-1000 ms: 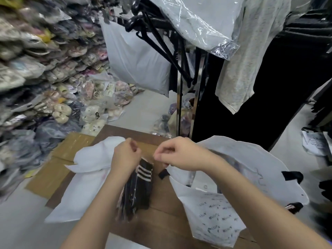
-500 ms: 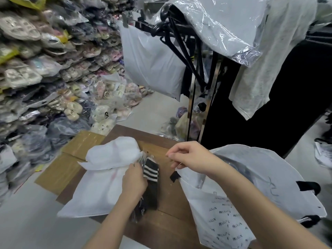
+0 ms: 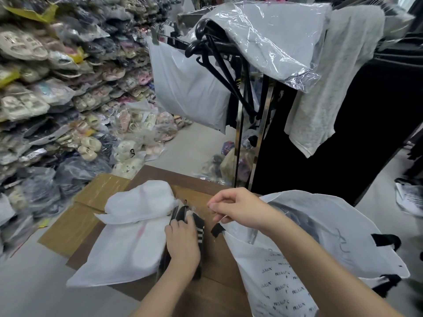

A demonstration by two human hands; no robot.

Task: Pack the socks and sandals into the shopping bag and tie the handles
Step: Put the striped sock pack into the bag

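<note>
A pack of black socks with white stripes [image 3: 199,227] in clear wrap lies on the brown table [image 3: 219,266]. My left hand [image 3: 183,244] rests on top of the pack and grips it. To its left lies a white fabric pouch [image 3: 128,243], folded over, a faint pink shape showing through it. A white shopping bag [image 3: 320,236] with black handles and printed lettering stands open at the right. My right hand [image 3: 238,208] pinches the bag's left rim and holds the mouth open. Dark contents show inside the bag.
Flat cardboard [image 3: 75,223] sits under the table's left corner. Bagged sandals [image 3: 45,88] are piled high along the left wall and across the floor. A metal clothes rack [image 3: 240,133] with black hangers, a hanging white bag and plastic-covered garments stands just behind the table.
My left hand came down from beside the right hand onto the sock pack, which now lies flatter on the table. My right hand stays at the bag's rim.
</note>
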